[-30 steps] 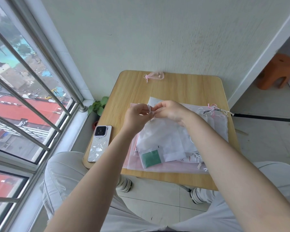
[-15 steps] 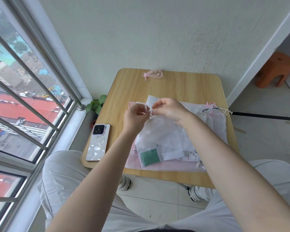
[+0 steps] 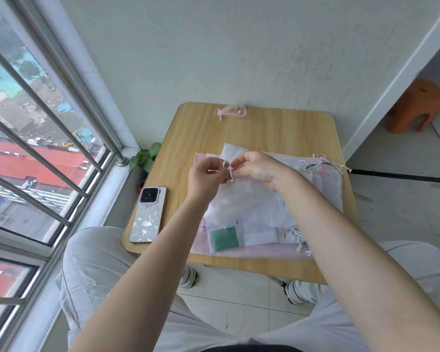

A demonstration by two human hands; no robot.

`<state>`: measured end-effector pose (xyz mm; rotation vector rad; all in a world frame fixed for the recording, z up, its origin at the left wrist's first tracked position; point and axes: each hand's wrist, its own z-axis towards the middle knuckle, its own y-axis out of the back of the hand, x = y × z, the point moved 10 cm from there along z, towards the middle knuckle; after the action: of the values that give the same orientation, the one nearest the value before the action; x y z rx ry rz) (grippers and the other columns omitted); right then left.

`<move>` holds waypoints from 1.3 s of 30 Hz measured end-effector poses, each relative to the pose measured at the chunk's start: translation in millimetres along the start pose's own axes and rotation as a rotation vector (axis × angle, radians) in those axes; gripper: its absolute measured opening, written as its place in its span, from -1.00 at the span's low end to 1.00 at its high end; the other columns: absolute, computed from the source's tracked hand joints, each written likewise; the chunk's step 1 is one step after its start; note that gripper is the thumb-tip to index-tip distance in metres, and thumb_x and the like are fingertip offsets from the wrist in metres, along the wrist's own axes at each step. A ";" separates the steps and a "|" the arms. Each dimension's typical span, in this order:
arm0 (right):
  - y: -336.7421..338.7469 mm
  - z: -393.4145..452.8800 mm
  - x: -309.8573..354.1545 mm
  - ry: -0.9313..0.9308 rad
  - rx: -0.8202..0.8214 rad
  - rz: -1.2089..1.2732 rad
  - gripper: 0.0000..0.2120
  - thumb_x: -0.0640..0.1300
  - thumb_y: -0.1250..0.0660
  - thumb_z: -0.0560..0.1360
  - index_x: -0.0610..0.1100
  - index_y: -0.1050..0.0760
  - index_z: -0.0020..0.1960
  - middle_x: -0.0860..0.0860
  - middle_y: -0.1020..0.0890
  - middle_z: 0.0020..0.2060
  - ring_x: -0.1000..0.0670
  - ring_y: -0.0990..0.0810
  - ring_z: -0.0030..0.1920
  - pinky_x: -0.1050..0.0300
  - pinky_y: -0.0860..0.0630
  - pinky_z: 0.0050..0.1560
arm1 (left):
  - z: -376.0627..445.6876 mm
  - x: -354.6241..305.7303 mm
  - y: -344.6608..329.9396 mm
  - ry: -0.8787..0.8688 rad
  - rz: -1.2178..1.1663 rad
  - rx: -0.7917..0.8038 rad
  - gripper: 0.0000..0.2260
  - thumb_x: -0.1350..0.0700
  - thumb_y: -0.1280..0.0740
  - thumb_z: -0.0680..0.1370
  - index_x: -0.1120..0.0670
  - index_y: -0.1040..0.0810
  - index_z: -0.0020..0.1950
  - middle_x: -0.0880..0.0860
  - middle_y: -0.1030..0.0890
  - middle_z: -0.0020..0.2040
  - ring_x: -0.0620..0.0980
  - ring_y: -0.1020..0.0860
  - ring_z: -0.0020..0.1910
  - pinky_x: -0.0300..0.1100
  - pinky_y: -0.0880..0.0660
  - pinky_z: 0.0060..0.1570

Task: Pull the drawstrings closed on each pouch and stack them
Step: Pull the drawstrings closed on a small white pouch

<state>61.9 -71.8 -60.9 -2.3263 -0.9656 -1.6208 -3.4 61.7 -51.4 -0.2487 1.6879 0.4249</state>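
A small wood table [image 3: 264, 133] stands against a pale wall [image 3: 239, 47]. A window [image 3: 23, 148] with metal bars is on the left side. A green plant [image 3: 145, 158] sits on the floor in the corner by the table. An orange stool [image 3: 417, 107] stands far off to the right.

A phone [image 3: 148, 215] lies near the table's left edge. A small pink pouch [image 3: 233, 111] lies at the far edge, by the wall. The far half of the table is mostly bare wood.

A pile of thin bags [image 3: 323, 189] covers the near right part and reaches the near edge. The left hand [image 3: 205, 177] and right hand [image 3: 257, 168] are close together above it. Both pinch the string [image 3: 230, 171] of a white pouch [image 3: 239, 207], which hangs down onto the pile.
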 end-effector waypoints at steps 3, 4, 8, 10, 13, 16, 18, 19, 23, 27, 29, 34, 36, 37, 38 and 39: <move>1.7 -2.1 0.7 -0.013 0.003 -0.035 -0.76 -0.28 -0.49 0.35 -0.10 -0.55 -0.03 -0.10 -0.67 -0.05 -0.06 -0.61 0.07 0.07 -0.43 0.23 | -1.4 -0.8 -1.8 0.009 -0.030 0.016 -0.92 0.38 -0.42 0.42 0.24 -0.61 -0.15 0.11 -0.64 -0.29 -0.04 -0.60 -0.35 -0.22 -0.54 -0.25; 1.3 -2.8 1.4 -0.012 0.010 -0.042 -0.76 -0.28 -0.48 0.35 -0.10 -0.55 -0.03 -0.08 -0.67 -0.08 -0.04 -0.61 0.04 0.08 -0.46 0.19 | -1.9 -2.0 -3.3 0.011 -0.043 0.027 -0.92 0.38 -0.42 0.42 0.24 -0.61 -0.15 0.10 -0.64 -0.31 -0.05 -0.59 -0.37 -0.24 -0.53 -0.27; 14.6 -4.4 8.9 -0.006 -0.131 -0.231 -0.82 -0.28 -0.34 0.42 -0.10 -0.56 -0.02 0.03 -0.58 -0.16 0.04 -0.55 -0.13 0.21 -0.43 -0.19 | -3.3 -3.8 -8.8 0.034 -0.092 0.076 -0.93 0.35 -0.46 0.43 0.27 -0.60 -0.14 0.12 -0.62 -0.34 -0.06 -0.57 -0.40 -0.28 -0.50 -0.32; 35.4 -4.3 14.7 0.025 -0.318 -0.310 -0.85 -0.24 -0.27 0.46 -0.12 -0.59 -0.04 0.03 -0.58 -0.19 -0.02 -0.58 -0.13 0.16 -0.47 -0.18 | -2.8 -3.4 -8.8 0.041 -0.104 0.078 -0.90 0.36 -0.46 0.42 0.22 -0.58 -0.20 0.10 -0.61 -0.35 -0.04 -0.58 -0.40 -0.27 -0.50 -0.32; 58.8 -5.7 12.6 0.025 -0.476 -0.143 -0.73 -0.27 -0.15 0.48 -0.22 -0.64 -0.06 -0.03 -0.61 -0.29 -0.09 -0.61 -0.20 0.10 -0.57 -0.14 | -2.3 -2.1 -6.2 0.053 -0.083 0.071 -0.84 0.39 -0.42 0.43 0.17 -0.54 -0.25 0.08 -0.60 -0.35 -0.04 -0.57 -0.39 -0.26 -0.51 -0.31; 52.1 -7.4 7.6 -0.026 -0.388 0.108 -0.75 -0.26 -0.18 0.49 -0.26 -0.63 -0.02 -0.04 -0.61 -0.30 -0.03 -0.59 -0.27 0.21 -0.51 -0.22 | -1.0 2.3 -7.4 0.088 -0.057 0.093 -0.88 0.38 -0.37 0.43 0.17 -0.56 -0.21 0.08 -0.59 -0.32 -0.03 -0.56 -0.34 -0.22 -0.53 -0.23; 40.6 -8.6 7.3 -0.047 -0.305 0.247 -0.76 -0.26 -0.20 0.49 -0.28 -0.62 0.00 -0.08 -0.62 -0.28 -0.05 -0.61 -0.26 0.14 -0.55 -0.14 | -1.7 4.0 -11.6 0.106 -0.069 0.118 -0.94 0.33 -0.37 0.45 0.19 -0.58 -0.18 0.07 -0.58 -0.31 -0.03 -0.54 -0.30 -0.23 -0.51 -0.22; 36.7 -9.0 7.0 -0.051 -0.282 0.285 -0.77 -0.26 -0.20 0.50 -0.29 -0.61 0.00 -0.10 -0.62 -0.26 -0.05 -0.61 -0.27 0.12 -0.56 -0.11 | -2.9 3.4 -13.9 0.107 -0.069 0.130 -0.98 0.29 -0.38 0.46 0.21 -0.59 -0.16 0.07 -0.59 -0.30 -0.04 -0.54 -0.29 -0.26 -0.50 -0.24; 22.8 -7.7 5.2 -0.051 -0.209 0.485 -0.76 -0.23 -0.17 0.57 -0.28 -0.59 -0.07 -0.14 -0.64 -0.24 -0.10 -0.63 -0.26 0.07 -0.58 -0.10 | -5.6 8.5 -17.6 0.143 0.004 0.151 -0.90 0.16 -0.39 0.50 0.19 -0.61 -0.12 0.06 -0.65 -0.23 -0.11 -0.58 -0.29 -0.37 -0.44 -0.34; 15.2 -4.4 4.8 -0.035 -0.184 0.533 -0.77 -0.24 -0.18 0.58 -0.25 -0.60 -0.10 -0.12 -0.61 -0.27 -0.09 -0.61 -0.27 0.07 -0.57 -0.12 | -7.9 14.9 -21.8 0.224 -0.055 0.193 -0.83 0.06 -0.33 0.56 0.15 -0.58 -0.10 0.09 -0.69 -0.17 -0.08 -0.59 -0.30 -0.40 -0.43 -0.39; 15.4 -3.4 5.7 -0.021 -0.192 0.485 -0.78 -0.26 -0.19 0.55 -0.24 -0.62 -0.11 -0.11 -0.57 -0.30 -0.07 -0.58 -0.29 0.08 -0.56 -0.15 | -8.0 14.1 -24.8 0.206 -0.015 0.215 -0.79 -0.01 -0.39 0.54 0.15 -0.60 -0.09 0.04 -0.69 -0.19 -0.10 -0.59 -0.31 -0.39 -0.45 -0.34; 29.5 -3.2 1.0 -0.005 -0.217 0.281 -0.78 -0.31 -0.20 0.55 -0.20 -0.62 -0.11 -0.06 -0.55 -0.33 0.03 -0.51 -0.36 0.18 -0.49 -0.26 | -2.5 25.0 -6.6 0.237 -0.025 0.071 -0.91 0.17 -0.39 0.53 0.15 -0.63 -0.17 0.00 -0.67 -0.28 -0.09 -0.56 -0.36 -0.30 -0.49 -0.27; 33.6 -3.5 -5.4 -0.033 -0.144 0.189 -0.80 -0.31 -0.21 0.58 -0.23 -0.61 -0.09 -0.06 -0.50 -0.35 0.04 -0.44 -0.41 0.23 -0.42 -0.39 | 1.1 32.7 8.2 0.270 -0.044 -0.046 -0.87 0.20 -0.34 0.56 0.15 -0.60 -0.18 0.00 -0.65 -0.30 -0.09 -0.54 -0.37 -0.27 -0.51 -0.23; 31.7 -5.3 -8.5 -0.055 -0.067 0.134 -0.82 -0.28 -0.22 0.59 -0.24 -0.60 -0.05 -0.04 -0.48 -0.37 0.05 -0.40 -0.44 0.24 -0.37 -0.44 | 1.9 35.8 14.0 0.284 -0.043 -0.094 -0.85 0.21 -0.31 0.57 0.14 -0.59 -0.19 -0.01 -0.64 -0.30 -0.10 -0.53 -0.37 -0.27 -0.50 -0.24; 27.6 -8.5 -11.3 -0.075 0.029 0.080 -0.82 -0.26 -0.22 0.61 -0.26 -0.60 0.01 -0.03 -0.47 -0.39 0.06 -0.38 -0.46 0.25 -0.35 -0.47 | 2.5 38.3 18.3 0.294 -0.040 -0.131 -0.84 0.22 -0.30 0.57 0.13 -0.58 -0.20 -0.01 -0.63 -0.30 -0.10 -0.52 -0.37 -0.27 -0.48 -0.27; 22.2 -13.1 -12.8 -0.088 0.124 0.040 -0.81 -0.23 -0.22 0.62 -0.28 -0.59 0.07 -0.02 -0.48 -0.40 0.07 -0.38 -0.47 0.26 -0.35 -0.48 | 2.6 39.8 20.9 0.301 -0.036 -0.158 -0.83 0.22 -0.29 0.57 0.12 -0.56 -0.21 -0.01 -0.62 -0.30 -0.10 -0.51 -0.37 -0.27 -0.46 -0.30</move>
<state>61.7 -100.6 -61.7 -2.3347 -1.0004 -1.4117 -15.9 84.8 -88.0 -0.4776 1.9420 0.5141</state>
